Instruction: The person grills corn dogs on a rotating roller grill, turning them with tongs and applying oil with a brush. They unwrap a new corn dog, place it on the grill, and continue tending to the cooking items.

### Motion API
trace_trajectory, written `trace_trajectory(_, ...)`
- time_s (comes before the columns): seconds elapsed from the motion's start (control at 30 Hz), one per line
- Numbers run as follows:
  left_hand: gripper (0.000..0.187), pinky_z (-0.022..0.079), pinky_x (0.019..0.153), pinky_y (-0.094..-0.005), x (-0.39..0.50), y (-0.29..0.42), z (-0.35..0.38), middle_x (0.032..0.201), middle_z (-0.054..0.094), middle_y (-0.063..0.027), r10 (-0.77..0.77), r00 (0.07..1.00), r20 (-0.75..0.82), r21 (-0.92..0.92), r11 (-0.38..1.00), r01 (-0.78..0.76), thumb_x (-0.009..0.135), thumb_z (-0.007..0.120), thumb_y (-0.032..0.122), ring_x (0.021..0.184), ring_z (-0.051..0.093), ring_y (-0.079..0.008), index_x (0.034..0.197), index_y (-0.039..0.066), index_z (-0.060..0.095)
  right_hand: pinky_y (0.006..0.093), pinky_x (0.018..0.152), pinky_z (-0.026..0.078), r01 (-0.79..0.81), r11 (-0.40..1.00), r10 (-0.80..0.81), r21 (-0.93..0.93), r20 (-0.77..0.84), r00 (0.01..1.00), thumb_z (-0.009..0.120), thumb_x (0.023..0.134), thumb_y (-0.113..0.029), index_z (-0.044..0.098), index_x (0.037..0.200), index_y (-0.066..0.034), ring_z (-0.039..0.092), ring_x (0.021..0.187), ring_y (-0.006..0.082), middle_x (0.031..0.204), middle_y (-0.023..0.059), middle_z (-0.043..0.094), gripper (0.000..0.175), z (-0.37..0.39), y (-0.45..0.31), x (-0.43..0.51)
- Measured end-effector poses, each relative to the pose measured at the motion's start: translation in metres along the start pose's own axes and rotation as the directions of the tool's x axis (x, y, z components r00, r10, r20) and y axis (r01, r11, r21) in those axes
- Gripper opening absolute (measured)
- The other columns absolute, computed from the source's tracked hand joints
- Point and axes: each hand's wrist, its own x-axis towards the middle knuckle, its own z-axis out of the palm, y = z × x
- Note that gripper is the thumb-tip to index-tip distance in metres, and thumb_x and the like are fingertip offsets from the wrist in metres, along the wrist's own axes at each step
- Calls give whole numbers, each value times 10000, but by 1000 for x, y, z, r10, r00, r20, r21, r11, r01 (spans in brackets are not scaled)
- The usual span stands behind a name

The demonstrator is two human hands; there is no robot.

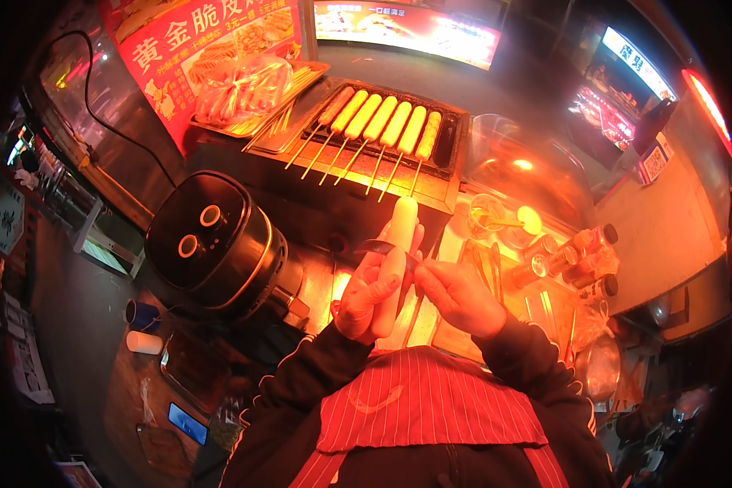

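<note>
My left hand is wrapped around a long pale sausage that points away from my body. A thin curved knife blade crosses it near the middle. Beyond the blade shows another pale length of sausage; I cannot tell whether the two lengths are joined. My right hand is closed at the blade's right end, with the handle hidden in the fist. Just ahead, several skewered sausages lie side by side on a grill, their wooden sticks pointing towards me.
A black air fryer stands at my left. On the grill's left, a tray holds skewers and a plastic bag of sausages. Seasoning bottles, a clear cup and tongs are at my right. A phone lies lower left.
</note>
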Motion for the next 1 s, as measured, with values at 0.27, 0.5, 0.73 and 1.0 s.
trace_trajectory(0.27,848,222,1164,-334,3,0,2,1562,216,-140,58,998,1,-4,998,-58,827,652,97,1466,169,-239,1499,-15,146,414,612,468,9,1000,-9,-10,4,1000,490,986,-203,590,888,-8,601,709,395,764,208,601,240,2,-1,-1)
trace_trajectory(0.5,821,159,1186,-343,4,2,3,1564,211,-139,103,995,10,27,994,-104,863,608,117,1470,152,-245,1509,-7,118,410,592,449,-36,998,34,43,37,999,481,990,-197,548,829,3,561,649,383,696,185,550,267,16,6,-11)
trace_trajectory(0.73,840,229,1157,-343,3,-2,-12,1546,237,-164,85,996,3,56,995,-85,861,633,162,1403,292,-235,1504,-20,122,374,604,464,-2,998,5,64,-40,999,475,999,-200,551,839,13,575,628,309,690,148,557,277,13,10,-7)
trace_trajectory(1.0,892,365,1037,-359,10,-10,-10,1452,380,-120,139,985,104,46,988,-144,873,650,189,1206,481,-218,1535,73,64,206,507,397,-207,752,308,626,-56,950,616,951,-198,590,958,-24,488,549,42,641,-18,528,176,12,3,24)
